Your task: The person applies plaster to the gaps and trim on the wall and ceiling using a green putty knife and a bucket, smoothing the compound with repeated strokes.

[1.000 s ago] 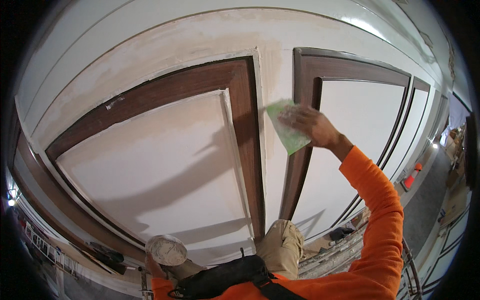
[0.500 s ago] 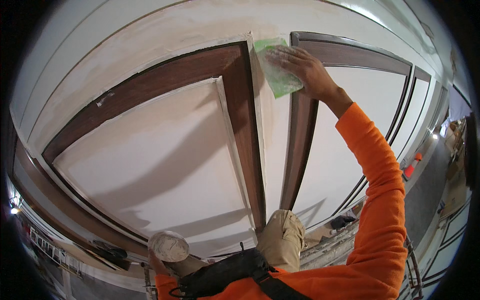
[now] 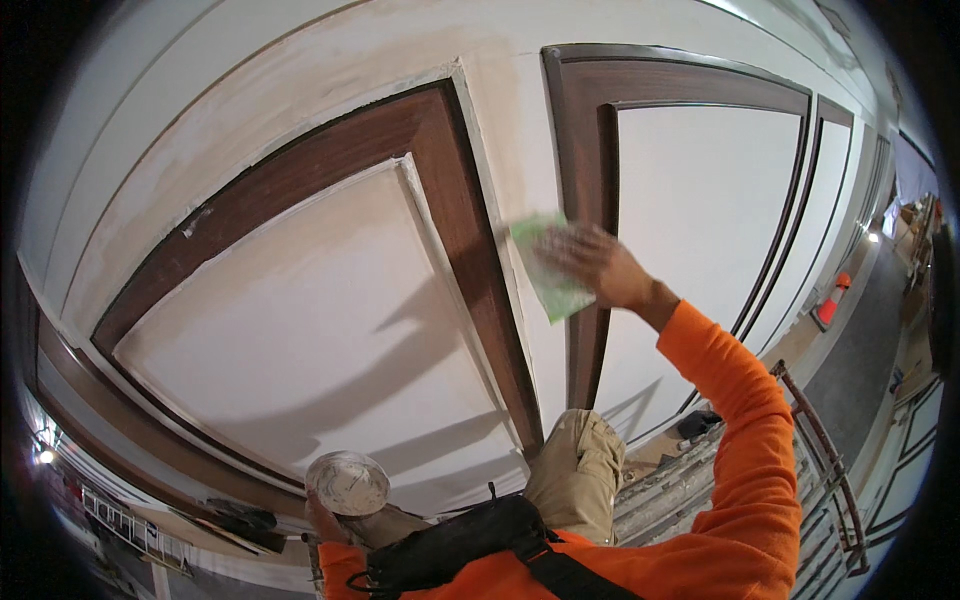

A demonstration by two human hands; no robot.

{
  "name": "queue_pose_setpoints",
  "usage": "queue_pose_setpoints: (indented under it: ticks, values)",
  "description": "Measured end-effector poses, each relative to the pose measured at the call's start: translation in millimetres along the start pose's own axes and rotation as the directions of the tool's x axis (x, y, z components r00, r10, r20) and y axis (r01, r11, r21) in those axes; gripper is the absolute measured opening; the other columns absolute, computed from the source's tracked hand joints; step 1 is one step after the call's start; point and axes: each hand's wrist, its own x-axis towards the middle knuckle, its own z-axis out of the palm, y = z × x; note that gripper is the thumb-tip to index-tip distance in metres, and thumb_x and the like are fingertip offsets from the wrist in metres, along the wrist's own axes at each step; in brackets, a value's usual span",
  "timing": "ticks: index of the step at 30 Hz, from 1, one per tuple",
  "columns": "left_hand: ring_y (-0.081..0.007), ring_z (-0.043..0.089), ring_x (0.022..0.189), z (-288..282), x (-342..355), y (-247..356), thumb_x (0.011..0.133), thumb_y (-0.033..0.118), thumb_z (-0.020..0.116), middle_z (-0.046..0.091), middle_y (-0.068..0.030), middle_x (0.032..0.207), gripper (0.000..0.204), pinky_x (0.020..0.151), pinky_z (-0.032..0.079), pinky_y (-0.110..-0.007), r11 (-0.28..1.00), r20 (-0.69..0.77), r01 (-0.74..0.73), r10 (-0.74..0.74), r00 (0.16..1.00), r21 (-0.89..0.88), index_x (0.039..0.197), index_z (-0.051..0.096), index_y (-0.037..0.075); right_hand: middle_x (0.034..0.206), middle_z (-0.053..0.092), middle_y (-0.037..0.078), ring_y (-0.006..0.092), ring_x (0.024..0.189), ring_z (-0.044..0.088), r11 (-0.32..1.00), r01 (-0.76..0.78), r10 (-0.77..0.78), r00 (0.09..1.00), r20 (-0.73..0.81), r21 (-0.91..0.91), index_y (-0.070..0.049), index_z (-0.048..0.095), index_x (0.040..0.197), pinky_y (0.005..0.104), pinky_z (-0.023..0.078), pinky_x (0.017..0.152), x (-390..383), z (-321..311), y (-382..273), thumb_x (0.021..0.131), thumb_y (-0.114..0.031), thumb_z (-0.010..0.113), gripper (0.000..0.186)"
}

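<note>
My right hand (image 3: pixel 600 268), somewhat blurred, presses a flat green putty spreader (image 3: pixel 553 297) against the narrow white strip (image 3: pixel 508 140) of wall between two brown-framed panels. Its fingers lie over the spreader's face, which is smeared with white. The spreader's right side overlaps the right brown frame (image 3: pixel 583 160). Low on the left, my left hand (image 3: pixel 322 522) grips a round tub of whitish putty (image 3: pixel 347 484) from its left side; most of those fingers are hidden behind the tub. Pale filler edges the left brown frame (image 3: pixel 452 160).
A black pouch (image 3: pixel 455 545) hangs across my front. Scaffold planks (image 3: pixel 665 500) and a rusty rail (image 3: pixel 825 455) lie at the lower right. Farther off stand an orange cone (image 3: pixel 832 302) on the floor and a ladder (image 3: pixel 135 525) at the lower left.
My right hand has slid the green spreader down along the white strip, from near the frames' upper corners. The left hand still holds the tub; the view has shifted slightly.
</note>
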Motion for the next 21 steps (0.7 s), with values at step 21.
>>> queue_pose_setpoints:
  ticks: [21]
  values:
    - [-0.0268, 0.064, 0.109, -1.1, -13.2, 6.8, 0.102, 0.046, 0.045, 0.061, -0.0201, 0.124, 0.062, 0.091, 0.054, -0.039, 0.998, -0.019, -0.025, 0.024, 1.0, -0.063, 0.129, 0.053, -0.008, 0.155, 0.037, 0.006, 0.0237, 0.145, 0.032, 0.973, 0.06, -0.097, 0.983, -0.158, -0.223, -0.016, 0.032, 0.152, 0.0439, 0.025, 0.122, 84.2, -59.5, 53.8, 0.097, -0.025, 0.051, 0.059]
